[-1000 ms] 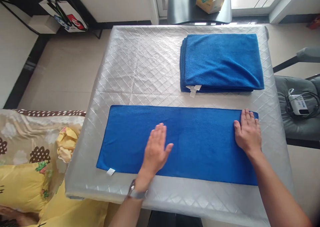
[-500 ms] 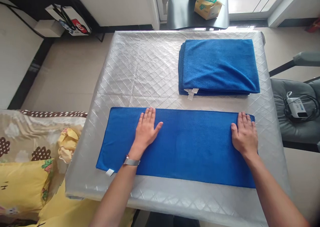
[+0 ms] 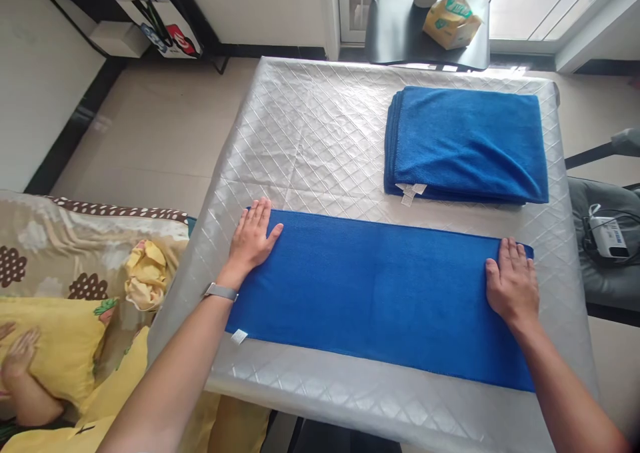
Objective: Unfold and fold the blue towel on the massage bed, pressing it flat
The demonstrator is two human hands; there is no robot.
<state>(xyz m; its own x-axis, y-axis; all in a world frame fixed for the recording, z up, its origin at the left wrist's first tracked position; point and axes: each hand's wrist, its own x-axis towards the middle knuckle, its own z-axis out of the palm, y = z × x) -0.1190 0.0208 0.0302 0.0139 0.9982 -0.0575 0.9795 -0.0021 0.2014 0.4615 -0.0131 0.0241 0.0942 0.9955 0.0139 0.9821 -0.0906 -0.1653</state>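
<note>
A long blue towel lies flat across the near part of a table covered in silver quilted cloth. My left hand rests flat on the towel's far left corner, fingers stretched out. My right hand lies flat on the towel's far right corner, fingers together and extended. A white label sticks out at the towel's near left corner. A stack of folded blue towels sits at the table's far right.
A black side table with a yellow tissue pack stands beyond the table. A grey chair holding a white device is at the right. Patterned bedding and another person's hand are at the left.
My left hand has slid left along the towel from its middle to its far left corner. My right hand has stayed on the right corner. The view has shifted leftwards.
</note>
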